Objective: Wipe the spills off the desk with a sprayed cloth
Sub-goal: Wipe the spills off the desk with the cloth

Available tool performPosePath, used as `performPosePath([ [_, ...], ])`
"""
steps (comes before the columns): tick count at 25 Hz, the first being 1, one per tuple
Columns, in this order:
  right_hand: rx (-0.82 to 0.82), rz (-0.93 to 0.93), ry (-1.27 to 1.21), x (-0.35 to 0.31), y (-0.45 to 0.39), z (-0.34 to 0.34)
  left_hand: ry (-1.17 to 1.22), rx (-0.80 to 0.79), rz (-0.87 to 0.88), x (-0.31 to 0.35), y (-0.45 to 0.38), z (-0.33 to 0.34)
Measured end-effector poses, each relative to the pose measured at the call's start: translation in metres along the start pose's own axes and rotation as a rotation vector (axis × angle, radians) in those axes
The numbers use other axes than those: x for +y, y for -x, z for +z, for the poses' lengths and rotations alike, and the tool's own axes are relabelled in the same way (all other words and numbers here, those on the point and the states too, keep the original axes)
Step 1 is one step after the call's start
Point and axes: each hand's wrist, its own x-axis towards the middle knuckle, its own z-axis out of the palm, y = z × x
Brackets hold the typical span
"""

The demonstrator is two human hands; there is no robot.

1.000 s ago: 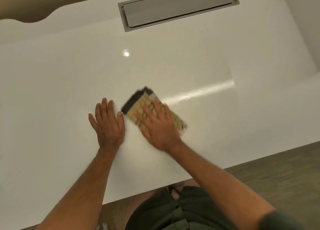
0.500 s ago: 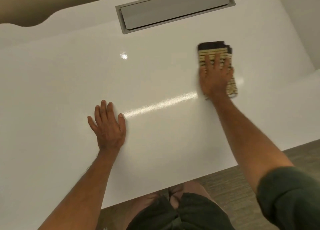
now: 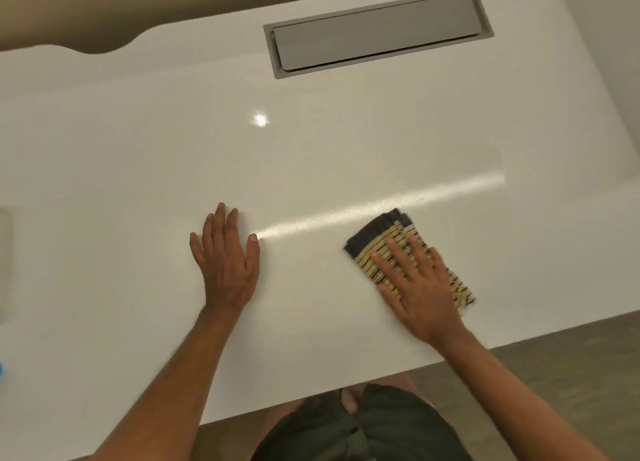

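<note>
A folded cloth, striped yellow and black with a dark end, lies flat on the white desk near its front right edge. My right hand presses down on the cloth with fingers spread, covering most of it. My left hand rests flat on the bare desk to the left of the cloth, palm down, fingers together, holding nothing. No spill stands out on the glossy surface; a streak of reflected light runs between the hands.
A grey cable hatch is set into the desk at the back. The desk's front edge runs just behind my hands, with wood-look floor beyond it. A faint blue object shows at the far left edge.
My right hand swept the cloth from beside my left hand out to the far right, then back toward the front edge. My left hand stayed planted.
</note>
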Motion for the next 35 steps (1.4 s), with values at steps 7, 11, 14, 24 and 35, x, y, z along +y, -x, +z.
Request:
performPosePath([
  [7,0.123,0.444,-0.052,0.042,-0.224,-0.047,-0.127,0.087,-0.162,-0.076,-0.015,-0.016],
  [11,0.122,0.295,-0.049,-0.063,-0.297,-0.046,-0.203,0.092,-0.174,-0.089,-0.014,-0.012],
  [14,0.092,0.005,-0.051,-0.161,-0.267,-0.030,-0.237,0.074,-0.177,-0.088,-0.016,-0.011],
  [24,-0.141,-0.243,0.046,-0.091,-0.032,0.005,-0.187,0.038,-0.180,-0.088,-0.014,-0.019],
  [35,0.070,0.126,-0.070,-0.184,-0.348,-0.040,-0.228,0.081,-0.154,-0.094,-0.017,-0.009],
])
